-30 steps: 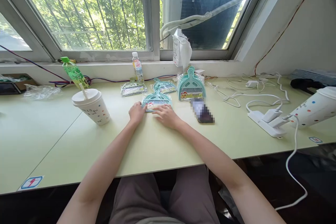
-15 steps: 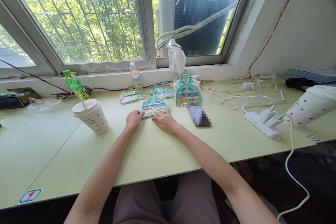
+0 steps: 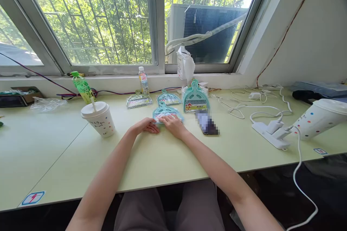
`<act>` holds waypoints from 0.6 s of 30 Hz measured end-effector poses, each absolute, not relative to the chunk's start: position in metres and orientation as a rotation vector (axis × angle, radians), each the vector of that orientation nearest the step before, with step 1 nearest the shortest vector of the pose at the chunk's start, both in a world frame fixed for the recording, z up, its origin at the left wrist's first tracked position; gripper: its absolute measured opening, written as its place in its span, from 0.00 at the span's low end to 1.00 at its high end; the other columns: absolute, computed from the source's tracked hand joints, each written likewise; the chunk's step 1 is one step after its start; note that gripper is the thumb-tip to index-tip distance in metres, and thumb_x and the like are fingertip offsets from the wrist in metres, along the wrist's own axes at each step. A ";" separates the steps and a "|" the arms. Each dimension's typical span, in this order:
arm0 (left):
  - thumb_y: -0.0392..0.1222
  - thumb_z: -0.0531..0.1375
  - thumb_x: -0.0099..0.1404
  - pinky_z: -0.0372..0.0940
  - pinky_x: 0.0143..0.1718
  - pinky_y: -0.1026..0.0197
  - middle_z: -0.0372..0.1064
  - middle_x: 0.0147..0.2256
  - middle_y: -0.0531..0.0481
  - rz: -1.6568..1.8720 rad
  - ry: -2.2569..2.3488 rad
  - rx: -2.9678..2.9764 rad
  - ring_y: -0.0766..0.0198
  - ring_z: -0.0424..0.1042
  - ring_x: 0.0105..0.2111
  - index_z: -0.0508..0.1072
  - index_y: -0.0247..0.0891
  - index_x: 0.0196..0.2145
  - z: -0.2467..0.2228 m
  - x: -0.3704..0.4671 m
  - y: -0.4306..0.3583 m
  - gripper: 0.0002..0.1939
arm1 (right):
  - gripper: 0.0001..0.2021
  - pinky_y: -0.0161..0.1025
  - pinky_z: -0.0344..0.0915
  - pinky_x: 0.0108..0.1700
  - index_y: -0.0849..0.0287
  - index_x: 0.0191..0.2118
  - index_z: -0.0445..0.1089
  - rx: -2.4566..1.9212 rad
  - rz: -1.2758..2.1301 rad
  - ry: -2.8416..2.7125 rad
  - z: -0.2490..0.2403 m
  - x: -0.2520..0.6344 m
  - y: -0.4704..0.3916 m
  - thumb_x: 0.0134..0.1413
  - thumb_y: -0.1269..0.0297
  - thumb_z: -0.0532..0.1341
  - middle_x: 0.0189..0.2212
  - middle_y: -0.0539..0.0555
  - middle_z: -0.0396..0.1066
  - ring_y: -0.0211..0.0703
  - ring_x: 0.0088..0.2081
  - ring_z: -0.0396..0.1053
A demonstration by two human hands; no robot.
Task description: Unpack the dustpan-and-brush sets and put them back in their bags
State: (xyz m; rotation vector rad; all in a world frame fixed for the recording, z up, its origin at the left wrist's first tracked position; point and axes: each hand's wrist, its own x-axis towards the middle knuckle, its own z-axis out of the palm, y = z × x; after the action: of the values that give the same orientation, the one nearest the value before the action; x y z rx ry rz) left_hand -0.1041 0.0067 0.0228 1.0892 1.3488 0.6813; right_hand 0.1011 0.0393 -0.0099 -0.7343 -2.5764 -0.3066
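Note:
In the head view, a small teal dustpan and brush set (image 3: 164,108) in clear wrap lies on the table, handle pointing toward the window. My right hand (image 3: 173,124) rests flat over its front edge, fingers stretched out. At the front left corner of the set is my left hand (image 3: 146,125), its thumb at the edge and its fingers apart and low over the tabletop. Behind lie similar wrapped sets, a teal one (image 3: 168,98) and a pale green one (image 3: 139,100). A larger stack of teal dustpan sets (image 3: 195,97) lies to the right.
A phone with a blurred screen (image 3: 207,122) lies right of my right hand. A white lidded cup (image 3: 99,121) stands left. A power strip (image 3: 267,135) with white cables and another cup (image 3: 322,119) are at right. Bottles (image 3: 84,88) and a tissue pack (image 3: 185,65) line the window side.
My left hand has turned, its fingers now spread below the set's left corner instead of curled at its side. My right hand stays on the set. The camera view has shifted slightly.

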 end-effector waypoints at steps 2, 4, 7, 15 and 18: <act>0.57 0.54 0.62 0.72 0.34 0.60 0.78 0.35 0.34 0.580 1.263 1.142 0.54 0.78 0.32 0.78 0.33 0.27 0.025 -0.102 0.004 0.24 | 0.22 0.49 0.64 0.55 0.55 0.60 0.64 -0.747 -0.297 -2.581 -0.008 0.104 0.040 0.65 0.74 0.48 0.54 0.59 0.71 0.51 0.52 0.70; 0.66 0.49 0.62 0.71 0.35 0.60 0.78 0.38 0.34 0.568 1.183 1.158 0.54 0.78 0.34 0.79 0.32 0.31 0.026 -0.103 0.004 0.33 | 0.22 0.46 0.66 0.53 0.55 0.60 0.64 -0.742 -0.260 -2.557 -0.005 0.109 0.040 0.64 0.75 0.49 0.55 0.59 0.71 0.50 0.52 0.70; 0.69 0.48 0.62 0.71 0.37 0.60 0.77 0.43 0.36 0.752 1.176 1.208 0.55 0.78 0.36 0.78 0.35 0.41 0.020 -0.108 0.007 0.35 | 0.24 0.45 0.66 0.55 0.56 0.60 0.65 -0.766 -0.206 -2.439 0.002 0.118 0.037 0.62 0.77 0.48 0.56 0.57 0.70 0.49 0.53 0.70; 0.36 0.54 0.65 0.61 0.56 0.53 0.63 0.58 0.36 1.157 1.969 1.537 0.52 0.63 0.59 0.70 0.36 0.52 -0.011 -0.090 0.054 0.18 | 0.18 0.42 0.70 0.41 0.57 0.50 0.73 -0.944 -0.156 -1.816 0.019 0.134 0.041 0.65 0.67 0.48 0.42 0.60 0.78 0.50 0.41 0.77; 0.37 0.56 0.65 0.56 0.60 0.52 0.59 0.61 0.35 1.144 2.099 1.511 0.49 0.54 0.64 0.64 0.36 0.58 -0.005 -0.071 0.090 0.23 | 0.17 0.41 0.70 0.39 0.61 0.46 0.75 -0.948 -0.218 -1.539 0.021 0.141 0.049 0.65 0.61 0.51 0.39 0.62 0.79 0.51 0.40 0.78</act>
State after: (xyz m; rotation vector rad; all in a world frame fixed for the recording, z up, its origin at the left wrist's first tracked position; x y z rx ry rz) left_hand -0.0711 0.0902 -0.0046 1.5108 2.0995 1.1443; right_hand 0.1413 0.0489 0.0214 -0.9484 -1.5390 -0.2178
